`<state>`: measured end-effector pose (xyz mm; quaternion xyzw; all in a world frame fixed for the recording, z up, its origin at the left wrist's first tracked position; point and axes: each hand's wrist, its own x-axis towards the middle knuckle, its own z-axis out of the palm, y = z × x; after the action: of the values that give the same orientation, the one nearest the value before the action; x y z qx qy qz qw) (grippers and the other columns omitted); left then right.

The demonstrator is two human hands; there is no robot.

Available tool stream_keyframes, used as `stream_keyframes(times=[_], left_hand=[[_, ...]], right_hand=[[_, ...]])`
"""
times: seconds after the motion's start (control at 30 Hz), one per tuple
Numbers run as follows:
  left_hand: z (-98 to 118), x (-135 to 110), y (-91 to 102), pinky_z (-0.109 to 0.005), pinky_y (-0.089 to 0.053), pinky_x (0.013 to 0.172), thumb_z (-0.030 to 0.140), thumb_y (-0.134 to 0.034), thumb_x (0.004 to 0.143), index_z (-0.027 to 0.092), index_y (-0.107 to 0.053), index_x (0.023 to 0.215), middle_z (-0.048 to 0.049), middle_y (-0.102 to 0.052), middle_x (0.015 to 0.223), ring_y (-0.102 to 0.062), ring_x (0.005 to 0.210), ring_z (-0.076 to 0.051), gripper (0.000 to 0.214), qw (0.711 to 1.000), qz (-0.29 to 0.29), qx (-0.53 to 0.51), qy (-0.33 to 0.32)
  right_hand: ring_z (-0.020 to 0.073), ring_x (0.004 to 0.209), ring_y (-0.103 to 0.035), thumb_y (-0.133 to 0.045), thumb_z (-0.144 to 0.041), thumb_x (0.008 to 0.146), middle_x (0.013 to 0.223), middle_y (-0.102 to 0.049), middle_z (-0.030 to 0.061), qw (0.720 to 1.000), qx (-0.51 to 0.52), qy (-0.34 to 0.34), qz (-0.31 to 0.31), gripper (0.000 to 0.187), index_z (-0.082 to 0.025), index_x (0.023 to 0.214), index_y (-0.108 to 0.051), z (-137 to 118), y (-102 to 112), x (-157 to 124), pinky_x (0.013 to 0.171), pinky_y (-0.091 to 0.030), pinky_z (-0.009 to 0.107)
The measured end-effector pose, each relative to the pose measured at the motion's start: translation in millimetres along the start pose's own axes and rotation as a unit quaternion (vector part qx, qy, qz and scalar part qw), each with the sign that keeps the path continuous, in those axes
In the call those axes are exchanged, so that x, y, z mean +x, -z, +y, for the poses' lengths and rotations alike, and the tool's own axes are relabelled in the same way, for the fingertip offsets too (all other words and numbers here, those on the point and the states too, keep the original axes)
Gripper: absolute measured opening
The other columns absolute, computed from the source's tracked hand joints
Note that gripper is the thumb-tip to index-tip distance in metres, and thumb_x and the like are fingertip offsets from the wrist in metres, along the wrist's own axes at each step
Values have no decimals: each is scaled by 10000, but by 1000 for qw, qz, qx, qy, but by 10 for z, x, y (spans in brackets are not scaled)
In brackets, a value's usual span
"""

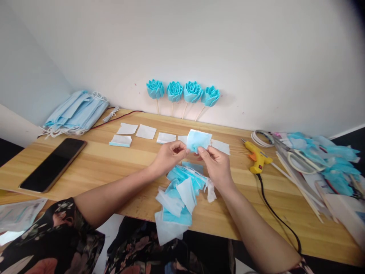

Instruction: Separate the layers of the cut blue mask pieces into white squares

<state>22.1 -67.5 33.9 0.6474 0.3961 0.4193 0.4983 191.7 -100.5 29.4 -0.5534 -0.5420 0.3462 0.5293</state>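
Between my two hands is a small light-blue piece of mask fabric (199, 139), held up above the table. My left hand (171, 154) pinches its lower left corner between thumb and fingers. On the lower right edge, my right hand (216, 163) is closed with the thumb on the front. Just below lies a loose heap of blue and white fabric scraps (179, 196), part of it hanging over the table's front edge. Several white cut rectangles (146, 131) are laid out behind my hands; the held piece partly covers some of them.
Several blue fabric flowers (193, 92) on sticks lean against the wall. A stack of face masks (76, 110) and a phone (54, 163) lie at left. To the right are a yellow glue gun (257, 156) with its cord, a tape roll (262, 138), scissors (305, 161) and more blue scraps (339, 171).
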Motion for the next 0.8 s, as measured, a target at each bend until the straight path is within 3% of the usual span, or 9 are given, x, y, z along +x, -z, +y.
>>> stream_keyframes(times=[0.33, 0.6, 0.7, 0.8], left_hand=[[26, 27, 39, -240, -390, 605, 263, -591, 779, 176, -512, 646, 18, -520, 639, -483, 628, -113, 177, 998, 16, 55, -8], [-15, 66, 77, -242, -391, 627, 297, -630, 762, 165, -544, 665, 15, -540, 659, -474, 638, -110, 185, 1000, 9, 7, 11], [-69, 84, 90, -249, -425, 689, 369, -615, 809, 158, -601, 839, 6, -572, 753, -506, 696, -116, 214, 997, 41, -68, 16], [-70, 82, 102, -269, -451, 733, 474, -555, 875, 163, -598, 1098, -25, -611, 894, -553, 796, -143, 385, 993, 63, -93, 25]], right_hand=[[163, 614, -602, -627, -479, 862, 625, -672, 1, 998, -62, 27, -5, 374, -206, 606, -638, 25, 34, -2, 619, -460, 283], [179, 650, -643, -691, -501, 804, 651, -698, 4, 998, 32, -39, -33, 324, -214, 655, -688, 41, 60, 35, 634, -507, 290], [173, 644, -639, -701, -512, 794, 648, -695, 9, 997, 41, -50, -30, 338, -202, 660, -685, 38, 74, 34, 640, -515, 291], [163, 647, -631, -692, -499, 806, 644, -686, 7, 998, 31, -41, -40, 343, -192, 654, -672, 6, 69, 17, 640, -509, 277]])
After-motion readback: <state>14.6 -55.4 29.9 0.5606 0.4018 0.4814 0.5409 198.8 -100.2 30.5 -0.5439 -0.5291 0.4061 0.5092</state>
